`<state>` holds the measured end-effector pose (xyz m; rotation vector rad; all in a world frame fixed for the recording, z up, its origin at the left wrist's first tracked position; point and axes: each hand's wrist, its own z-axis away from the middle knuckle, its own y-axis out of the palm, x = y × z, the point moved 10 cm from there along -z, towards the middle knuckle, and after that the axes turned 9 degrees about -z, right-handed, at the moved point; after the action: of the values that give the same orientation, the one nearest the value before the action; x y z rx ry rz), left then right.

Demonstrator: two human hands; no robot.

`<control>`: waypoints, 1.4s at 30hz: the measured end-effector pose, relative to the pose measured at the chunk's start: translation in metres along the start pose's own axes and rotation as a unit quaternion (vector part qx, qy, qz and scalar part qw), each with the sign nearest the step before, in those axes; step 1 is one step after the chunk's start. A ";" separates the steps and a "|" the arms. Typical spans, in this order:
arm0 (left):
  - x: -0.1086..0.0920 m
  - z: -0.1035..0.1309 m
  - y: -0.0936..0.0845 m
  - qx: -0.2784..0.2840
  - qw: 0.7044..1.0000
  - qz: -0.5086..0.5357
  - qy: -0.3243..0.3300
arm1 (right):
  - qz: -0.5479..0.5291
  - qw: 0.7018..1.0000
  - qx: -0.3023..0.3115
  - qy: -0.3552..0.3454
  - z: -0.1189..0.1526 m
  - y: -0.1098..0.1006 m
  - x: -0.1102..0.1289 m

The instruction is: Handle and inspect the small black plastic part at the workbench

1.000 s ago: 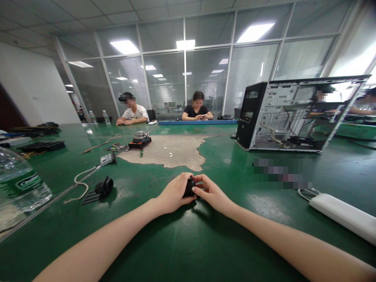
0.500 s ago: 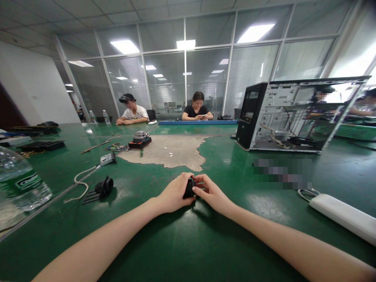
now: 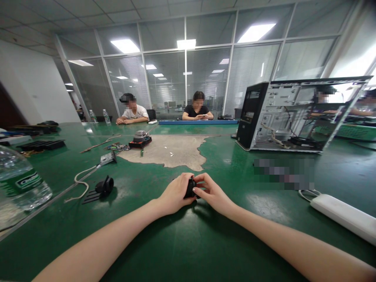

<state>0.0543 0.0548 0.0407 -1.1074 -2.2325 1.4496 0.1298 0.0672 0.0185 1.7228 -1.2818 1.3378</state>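
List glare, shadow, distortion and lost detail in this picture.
In the head view, bright lights glare in the glass partition and a pale sheen marks the green tabletop; head view again, a shadow lies below the right hand, the water bottle looks stretched at the left edge, and the black part shows little detail.

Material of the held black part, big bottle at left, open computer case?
Black part: probably plastic, going by its dull surface; mostly hidden. Bottle: likely plastic, transparent with glossy highlights. Computer case: likely sheet metal, grey with cutouts; black front perhaps plastic, smooth.
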 end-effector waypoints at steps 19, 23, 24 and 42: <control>-0.004 0.000 -0.002 -0.005 1.000 0.002 0.008 | -0.002 1.000 0.010 0.008 0.000 0.001 -0.002; -0.003 0.001 -0.002 -0.008 1.000 -0.002 0.010 | -0.015 1.000 0.023 -0.010 0.002 0.003 0.004; -0.003 0.001 -0.002 -0.008 1.000 -0.001 0.010 | -0.016 1.000 0.020 -0.013 0.003 0.003 0.005; -0.002 0.000 0.000 -0.001 1.000 -0.011 0.003 | -0.030 0.999 0.013 -0.026 0.003 0.003 0.007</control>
<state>0.0552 0.0535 0.0410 -1.0837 -2.2346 1.4343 0.1283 0.0610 0.0234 1.8109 -1.2352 1.2884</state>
